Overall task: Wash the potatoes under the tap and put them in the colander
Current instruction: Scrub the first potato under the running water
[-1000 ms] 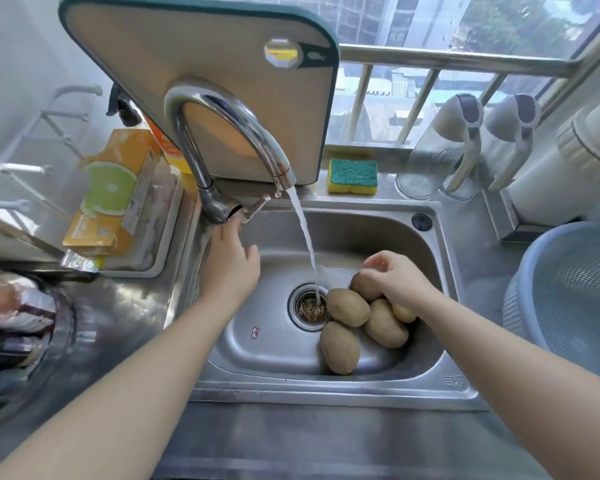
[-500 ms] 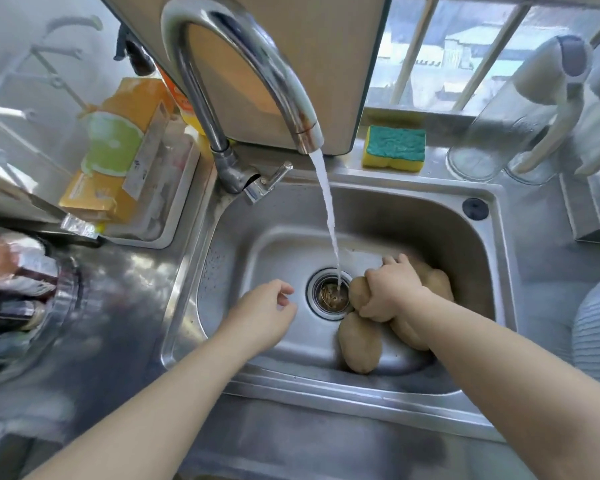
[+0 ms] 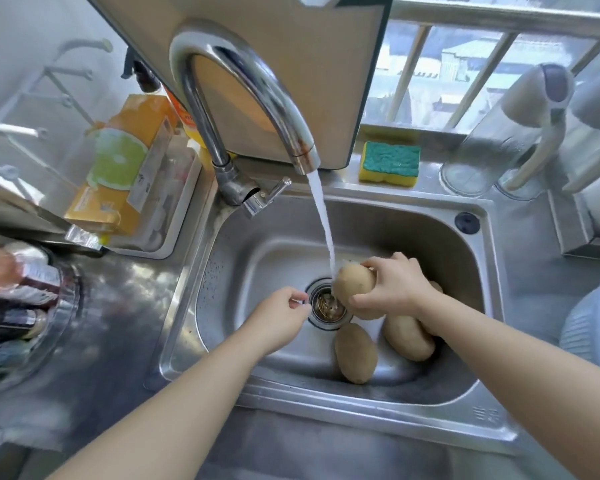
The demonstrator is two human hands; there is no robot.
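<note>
Over the steel sink (image 3: 257,237), beneath the running tap (image 3: 274,98), the right hand (image 3: 392,289) wraps its grip round a potato (image 3: 352,282) in the stream, knuckles up, while the left hand (image 3: 278,320) hovers by the drain (image 3: 328,308), fingers loosely curled, holding nothing.

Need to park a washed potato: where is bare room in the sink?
Bare sink floor left of the drain, under the left hand. Crowded right of the drain: loose potatoes and the right hand holding a potato.
</note>
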